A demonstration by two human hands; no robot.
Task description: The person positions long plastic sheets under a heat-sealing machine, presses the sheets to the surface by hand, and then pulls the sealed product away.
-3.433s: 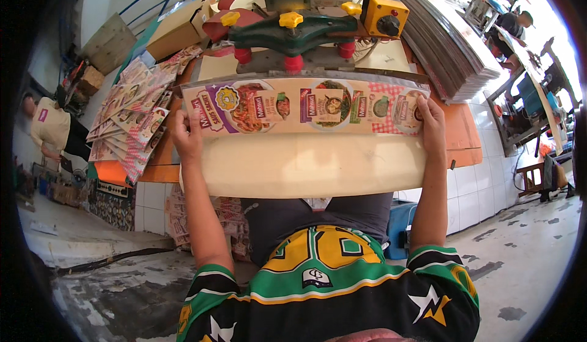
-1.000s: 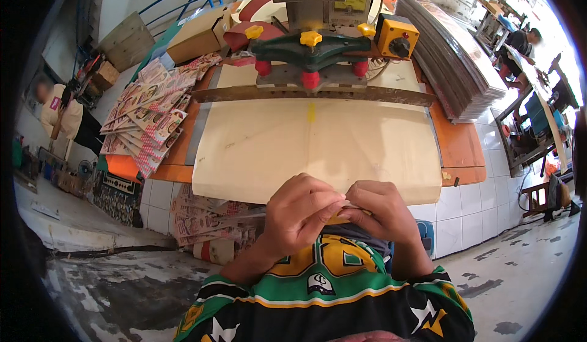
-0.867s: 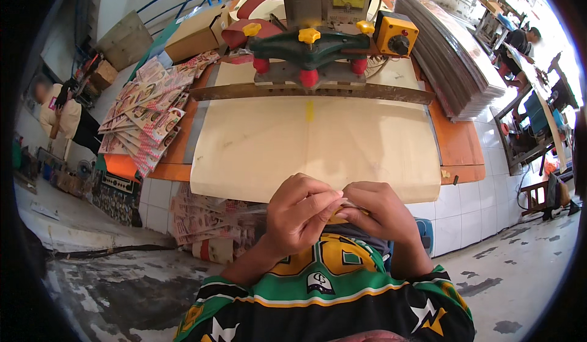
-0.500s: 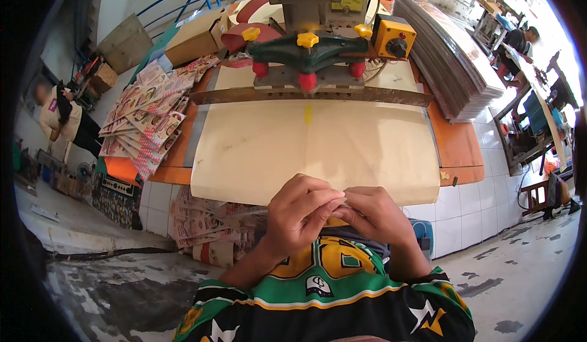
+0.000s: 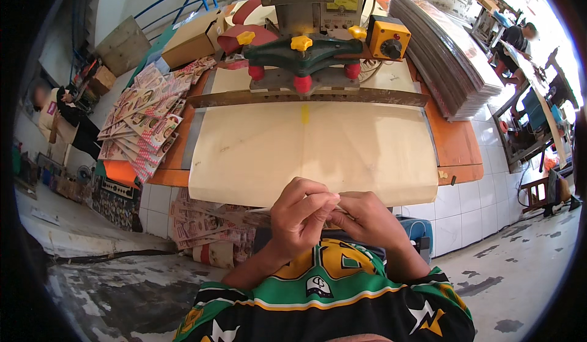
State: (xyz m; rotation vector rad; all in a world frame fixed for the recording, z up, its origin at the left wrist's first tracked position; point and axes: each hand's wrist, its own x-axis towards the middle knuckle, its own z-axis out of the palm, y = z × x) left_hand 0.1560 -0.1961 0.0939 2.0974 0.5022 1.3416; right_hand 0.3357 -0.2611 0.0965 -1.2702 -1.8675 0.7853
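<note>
My left hand (image 5: 301, 215) and my right hand (image 5: 368, 218) meet in front of my chest, at the near edge of a beige sheet (image 5: 257, 152). The fingers of both are closed, thumbs and fingertips pressed together. Whatever they pinch is too small or hidden to make out. Beyond them the sheet lies over an orange table (image 5: 455, 149), under a long metal bar (image 5: 293, 100). Above the bar stands a heavy press head (image 5: 302, 54) with yellow knobs and red feet.
Printed flat packages (image 5: 143, 118) lie fanned at the left, beside a cardboard box (image 5: 192, 39). More printed pieces (image 5: 205, 223) lie below the table. A tall stack of sheets (image 5: 443, 51) and a yellow control box (image 5: 389, 38) stand right. Two people, one left (image 5: 67, 118) and one right (image 5: 516, 42), are farther off.
The view has shifted slightly. My hands stay together with small finger movements, the right fingers curling a little lower. The person at left has moved their arms.
</note>
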